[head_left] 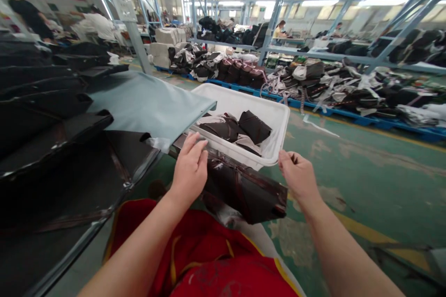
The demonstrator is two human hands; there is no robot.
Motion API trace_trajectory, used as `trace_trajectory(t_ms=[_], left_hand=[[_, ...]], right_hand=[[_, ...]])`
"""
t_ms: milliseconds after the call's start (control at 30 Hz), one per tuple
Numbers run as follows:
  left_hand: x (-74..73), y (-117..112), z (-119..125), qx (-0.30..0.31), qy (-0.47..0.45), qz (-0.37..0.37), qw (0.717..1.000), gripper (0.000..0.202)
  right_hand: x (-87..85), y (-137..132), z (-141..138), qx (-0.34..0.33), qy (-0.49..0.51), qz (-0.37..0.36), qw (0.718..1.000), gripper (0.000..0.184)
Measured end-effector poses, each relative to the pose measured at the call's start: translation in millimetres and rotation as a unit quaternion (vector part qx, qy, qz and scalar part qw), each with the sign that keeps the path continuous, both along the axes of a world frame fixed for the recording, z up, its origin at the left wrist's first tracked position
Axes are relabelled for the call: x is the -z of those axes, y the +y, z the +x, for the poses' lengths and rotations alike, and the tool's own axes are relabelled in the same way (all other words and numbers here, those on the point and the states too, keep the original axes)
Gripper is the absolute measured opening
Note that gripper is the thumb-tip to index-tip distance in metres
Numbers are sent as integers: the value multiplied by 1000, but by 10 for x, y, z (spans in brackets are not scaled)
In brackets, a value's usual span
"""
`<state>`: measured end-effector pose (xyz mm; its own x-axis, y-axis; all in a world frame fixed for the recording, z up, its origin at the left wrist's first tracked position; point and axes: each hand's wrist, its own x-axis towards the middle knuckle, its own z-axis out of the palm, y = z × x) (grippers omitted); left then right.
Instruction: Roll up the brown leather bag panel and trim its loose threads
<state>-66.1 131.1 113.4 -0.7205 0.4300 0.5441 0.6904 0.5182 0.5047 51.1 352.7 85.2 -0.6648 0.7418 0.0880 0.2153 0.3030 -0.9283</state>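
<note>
Head view shows our two bare hands at a white plastic bin [275, 116] in front of us. Our left hand [191, 167] lies palm down with the fingers stretched and together, the fingertips resting on the near rim of the bin, where a clear plastic film [158, 143] hangs from the edge of the worktop [139, 102]. It is open and flat and grips nothing that we can see. Our right hand [298, 174] is at the near right corner of the bin, the fingers curled toward the rim; we cannot tell if it really holds the rim or only touches it.

Inside the bin lie several folded dark leather pieces [254, 126] with some pale lining between them, just beyond our left fingertips and to the left of our right hand. Under the bin, between our two hands, a dark glossy bag panel [251, 190] sticks out toward us, partly below our left palm.

On the left, the grey worktop carries stacked black panels [52, 148]. Beyond the bin, on the green floor [365, 162], blue pallets [348, 118] carry heaps of bags and parts. A red apron [209, 260] covers our lap.
</note>
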Motion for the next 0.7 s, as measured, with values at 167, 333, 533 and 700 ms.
trace_trajectory(t_ms=[167,333,533,700], left_hand=[[20,266,-235,19,-39,-57,997,26],[189,456,-213,23,-135,-172,976,36],[203,555,-304,64,-205,-287,934,70],[189,558,-356,97,-233,-336,907,79]], right_hand=[[26,-112,-123,-139,-144,222,954,31],[-16,-96,-362,-292,-260,212,896,36],[-17,46,-565,-410,-310,74,855,37],[22,-4,-622,-430,-324,41,842,30]])
